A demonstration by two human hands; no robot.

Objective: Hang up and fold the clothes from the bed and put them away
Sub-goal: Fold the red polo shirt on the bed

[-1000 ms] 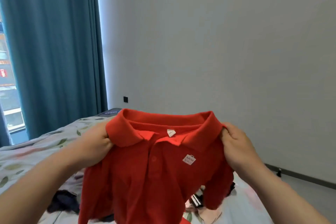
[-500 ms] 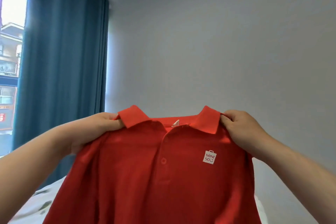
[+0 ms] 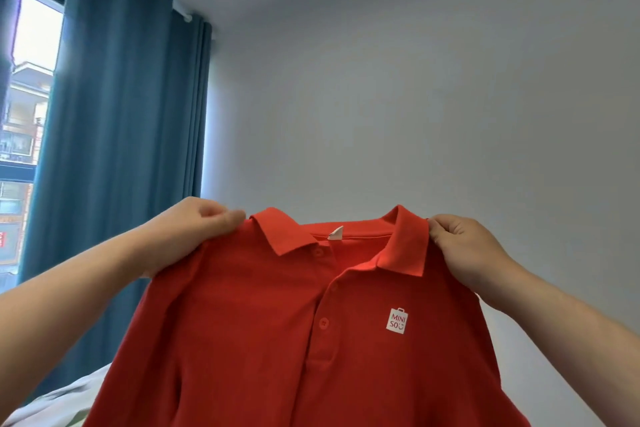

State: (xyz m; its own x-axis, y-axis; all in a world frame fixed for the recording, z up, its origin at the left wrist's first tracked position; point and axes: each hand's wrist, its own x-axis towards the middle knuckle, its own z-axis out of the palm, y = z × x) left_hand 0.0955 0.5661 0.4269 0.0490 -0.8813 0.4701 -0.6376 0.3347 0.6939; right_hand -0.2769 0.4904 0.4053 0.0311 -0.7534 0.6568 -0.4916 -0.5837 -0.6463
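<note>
Red polo shirt [image 3: 263, 340] spread upright, front facing; left hand [image 3: 194, 229], right hand [image 3: 464, 246] pinch shoulders.

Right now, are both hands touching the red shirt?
Touching. The head view shows the left hand pinching the red shirt at one shoulder and the right hand pinching it at the other, fingers curled round the cloth.

On the chest of the red polo shirt [image 3: 242, 322], lower right of centre, a white bag-shaped patch [image 3: 397, 321] reads "MINI" over "SO" in red, with a small smile mark after "SO". The white neck tag [image 3: 335, 233] shows no readable print. A red sign [image 3: 2, 239] at the left edge of the frame is too blurred to read.
</note>
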